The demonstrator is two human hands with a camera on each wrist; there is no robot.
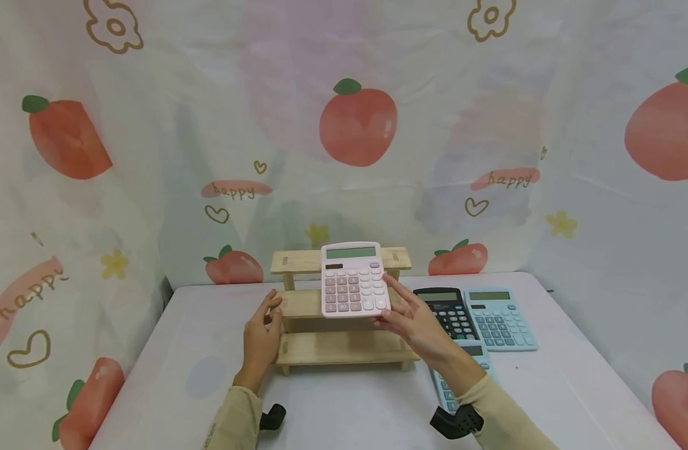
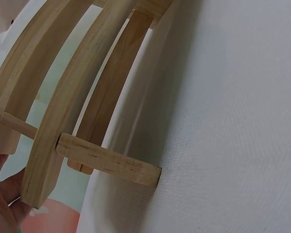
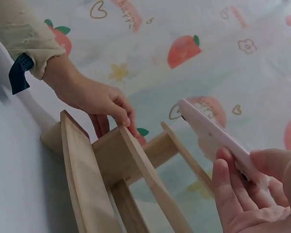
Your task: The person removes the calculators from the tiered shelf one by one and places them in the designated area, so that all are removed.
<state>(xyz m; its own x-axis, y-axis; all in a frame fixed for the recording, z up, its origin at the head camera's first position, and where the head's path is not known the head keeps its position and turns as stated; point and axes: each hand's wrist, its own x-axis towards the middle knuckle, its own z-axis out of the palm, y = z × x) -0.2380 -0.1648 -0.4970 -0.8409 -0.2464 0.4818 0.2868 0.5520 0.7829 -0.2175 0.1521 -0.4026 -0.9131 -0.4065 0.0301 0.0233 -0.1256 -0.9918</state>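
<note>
A pink calculator (image 1: 352,281) is pinched at its lower right edge by my right hand (image 1: 408,319), thumb on the front and fingers behind. In the right wrist view the calculator (image 3: 220,136) appears edge-on, held apart from the wooden boards. It covers part of a three-tier wooden rack (image 1: 344,350) in the head view. My left hand (image 1: 261,337) grips the left end of the rack's middle board, as the right wrist view shows with the thumb and fingers of the left hand (image 3: 102,102) on it.
Right of the rack lie a black calculator (image 1: 448,312) and a light blue calculator (image 1: 501,322). Another blue calculator (image 1: 446,395) lies nearer, partly under my right forearm. A white cloth covers the table (image 1: 344,412); a fruit-printed curtain (image 1: 355,206) stands behind.
</note>
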